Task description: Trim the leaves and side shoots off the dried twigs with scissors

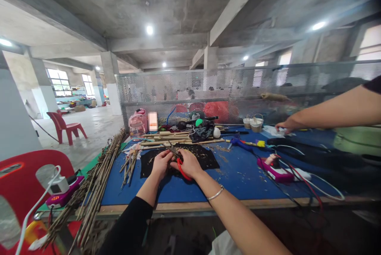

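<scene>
My right hand [188,163] is closed round red-handled cutters [179,166], whose jaws point up and left. My left hand [160,163] is pinched on a short thin stick [173,150] right at those jaws. Both hands hover over a black cloth [205,157] strewn with wood chips on the blue table [238,175]. A silver bracelet [216,194] sits on my right wrist; my left arm wears a black sleeve.
Long thin sticks [98,179] lie along the table's left edge, cut pieces [129,163] beside them. Thicker bamboo rods [178,138] lie at the back. A pink device [275,171] with cables sits right. Another person's arm [327,112] reaches in from the right. Red chairs [64,126] stand left.
</scene>
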The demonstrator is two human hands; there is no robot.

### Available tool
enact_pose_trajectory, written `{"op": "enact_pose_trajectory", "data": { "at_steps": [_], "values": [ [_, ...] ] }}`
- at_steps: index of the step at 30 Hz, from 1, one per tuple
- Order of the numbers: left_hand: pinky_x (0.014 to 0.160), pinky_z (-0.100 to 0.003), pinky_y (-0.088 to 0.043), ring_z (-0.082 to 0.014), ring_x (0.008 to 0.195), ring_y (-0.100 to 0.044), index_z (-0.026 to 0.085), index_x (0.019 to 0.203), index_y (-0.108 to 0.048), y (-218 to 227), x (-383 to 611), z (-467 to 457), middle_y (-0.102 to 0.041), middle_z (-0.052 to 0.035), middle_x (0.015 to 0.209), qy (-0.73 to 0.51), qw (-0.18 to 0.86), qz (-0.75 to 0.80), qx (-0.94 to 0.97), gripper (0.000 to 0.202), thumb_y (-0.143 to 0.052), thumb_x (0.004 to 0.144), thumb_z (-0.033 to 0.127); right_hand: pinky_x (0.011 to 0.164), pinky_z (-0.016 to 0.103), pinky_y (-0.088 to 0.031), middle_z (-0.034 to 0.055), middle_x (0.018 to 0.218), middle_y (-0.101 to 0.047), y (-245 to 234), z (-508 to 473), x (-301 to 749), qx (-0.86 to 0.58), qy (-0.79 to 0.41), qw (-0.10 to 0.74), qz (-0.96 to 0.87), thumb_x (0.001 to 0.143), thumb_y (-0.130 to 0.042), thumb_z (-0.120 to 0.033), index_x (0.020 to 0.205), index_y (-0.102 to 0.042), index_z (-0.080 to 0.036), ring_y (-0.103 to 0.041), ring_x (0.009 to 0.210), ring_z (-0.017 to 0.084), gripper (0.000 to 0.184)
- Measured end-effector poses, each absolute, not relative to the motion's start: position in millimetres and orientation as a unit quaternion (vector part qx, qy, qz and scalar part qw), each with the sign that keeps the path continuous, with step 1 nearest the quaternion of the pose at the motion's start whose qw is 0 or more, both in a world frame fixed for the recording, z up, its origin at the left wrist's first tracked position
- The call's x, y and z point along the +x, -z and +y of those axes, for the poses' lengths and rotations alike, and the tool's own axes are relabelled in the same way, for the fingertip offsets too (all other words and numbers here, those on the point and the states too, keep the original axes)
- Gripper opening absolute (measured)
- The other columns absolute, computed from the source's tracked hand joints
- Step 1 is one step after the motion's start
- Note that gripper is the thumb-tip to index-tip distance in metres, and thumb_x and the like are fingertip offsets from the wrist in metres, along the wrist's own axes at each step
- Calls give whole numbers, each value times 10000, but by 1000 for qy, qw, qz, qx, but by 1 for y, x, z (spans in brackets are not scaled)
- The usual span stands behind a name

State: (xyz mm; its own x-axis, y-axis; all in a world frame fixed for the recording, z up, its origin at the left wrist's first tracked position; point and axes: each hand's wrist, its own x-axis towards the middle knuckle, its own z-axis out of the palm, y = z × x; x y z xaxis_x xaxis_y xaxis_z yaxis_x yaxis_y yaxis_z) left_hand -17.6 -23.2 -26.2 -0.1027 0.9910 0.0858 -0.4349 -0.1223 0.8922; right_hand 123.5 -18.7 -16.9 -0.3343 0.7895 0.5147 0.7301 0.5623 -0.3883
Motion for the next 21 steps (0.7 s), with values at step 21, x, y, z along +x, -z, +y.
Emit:
{"op": "enact_pose_trajectory", "data": {
  "at_steps": [21],
  "values": [
    [356,-149,-317,-44,430,-474,119,975,-643,20,-19,-25,-601,-8,666,-653,501,432,369,388,-708,632,289,651,255,-420,74,846,-680,10,-25,126,-524,-54,279,-803,767,-435,-634,989,-594,-234,-639,831,229,484]
  ]
}}
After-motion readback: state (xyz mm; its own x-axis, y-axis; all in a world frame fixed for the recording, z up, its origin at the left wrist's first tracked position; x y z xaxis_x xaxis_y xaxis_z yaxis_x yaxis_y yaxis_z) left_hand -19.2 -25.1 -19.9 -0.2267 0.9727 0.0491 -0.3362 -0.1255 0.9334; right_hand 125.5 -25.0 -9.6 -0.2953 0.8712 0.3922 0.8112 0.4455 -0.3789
